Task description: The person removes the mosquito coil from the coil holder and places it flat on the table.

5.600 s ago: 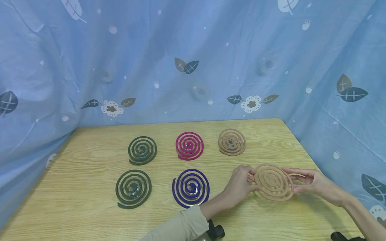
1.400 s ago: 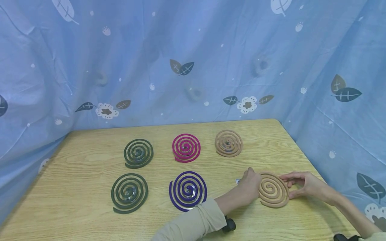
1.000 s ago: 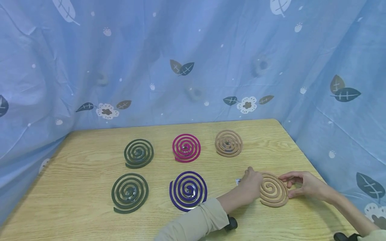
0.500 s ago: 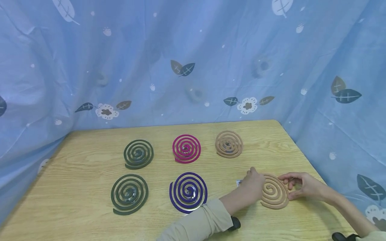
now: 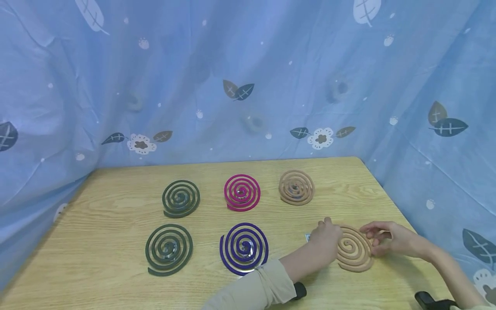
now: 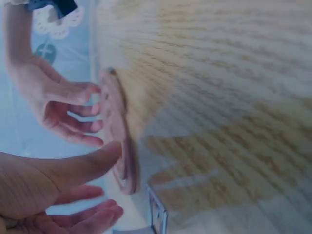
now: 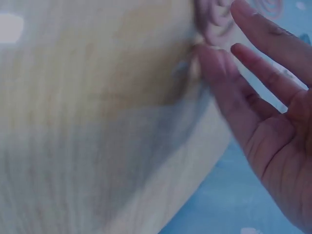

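Note:
A tan mosquito coil [image 5: 354, 249] lies on the right part of the wooden table, between the two hands. At its left rim is my left hand [image 5: 325, 241], which covers part of that edge. The left wrist view has the left thumb [image 6: 109, 153] straight against the coil [image 6: 117, 126], with the other fingers apart from it. My right hand [image 5: 391, 239] is at the opposite rim, fingertips at the edge; in the right wrist view its thumb and fingers [image 7: 258, 63] are spread and relaxed. A small metal stand [image 6: 157, 212] stands beside the left hand.
Further coils lie on the table [image 5: 116, 249]: two dark green [image 5: 181, 199], one magenta [image 5: 242, 192], one purple [image 5: 244, 249] and another tan coil [image 5: 296, 187]. Shiny pieces show beneath their centres. A blue patterned curtain [image 5: 248, 86] hangs behind and at both sides.
Several seconds ago both hands held the tan coil up off the table; now it is down on it. Over the last second, hands and coil have barely shifted.

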Demonstrator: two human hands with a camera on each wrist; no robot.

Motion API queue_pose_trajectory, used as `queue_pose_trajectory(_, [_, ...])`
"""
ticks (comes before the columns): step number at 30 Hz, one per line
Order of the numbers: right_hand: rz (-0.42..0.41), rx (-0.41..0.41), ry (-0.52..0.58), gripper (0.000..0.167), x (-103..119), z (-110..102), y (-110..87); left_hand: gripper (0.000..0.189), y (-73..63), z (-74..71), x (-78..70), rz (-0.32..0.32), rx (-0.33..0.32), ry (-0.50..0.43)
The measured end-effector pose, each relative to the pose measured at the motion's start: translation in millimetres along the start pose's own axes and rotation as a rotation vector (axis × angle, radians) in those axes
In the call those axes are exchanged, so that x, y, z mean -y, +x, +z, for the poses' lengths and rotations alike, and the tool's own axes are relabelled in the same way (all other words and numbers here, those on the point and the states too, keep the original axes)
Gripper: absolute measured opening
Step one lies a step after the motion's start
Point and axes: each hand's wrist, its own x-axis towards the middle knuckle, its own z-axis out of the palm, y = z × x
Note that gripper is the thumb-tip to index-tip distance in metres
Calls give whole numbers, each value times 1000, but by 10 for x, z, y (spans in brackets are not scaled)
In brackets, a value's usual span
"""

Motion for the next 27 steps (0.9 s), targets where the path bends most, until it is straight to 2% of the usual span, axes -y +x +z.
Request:
queue_pose_trajectory(2, [-34, -35, -26, 43, 22, -16, -22, 19, -23, -46, 80, 63, -39, -79])
queue_pose_trajectory(6, [-11, -144, -27, 39, 108, -30, -28, 33, -11, -164, 297, 147, -105, -347])
queue_pose_trajectory(9, [49, -226, 16, 36, 174, -22, 2, 36, 24, -229, 440, 140, -148, -598])
queue_pose_trajectory(12, [87, -301, 10, 36, 191, -16, 59, 33, 57, -253, 544, 115, -204, -841])
queue_pose_trajectory(15, [130, -345, 22, 38, 177, -20, 139, 30, 96, -251, 615, 97, -262, -1023])
queue_pose_trajectory(18, [145, -351, 62, 40, 147, -31, 248, 29, 133, -261, 673, 79, -310, -1134])
queue_pose_trajectory(21, [137, -342, 90, 41, 129, -48, 379, 29, 174, -284, 726, 72, -349, -1206])
queue_pose_trajectory(25, [112, -318, 117, 43, 141, -83, 554, 29, 247, -329, 795, 55, -430, -1222])
queue_pose_trajectory(27, [103, -308, 143, 43, 145, -103, 634, 28, 286, -345, 828, 27, -480, -1225])
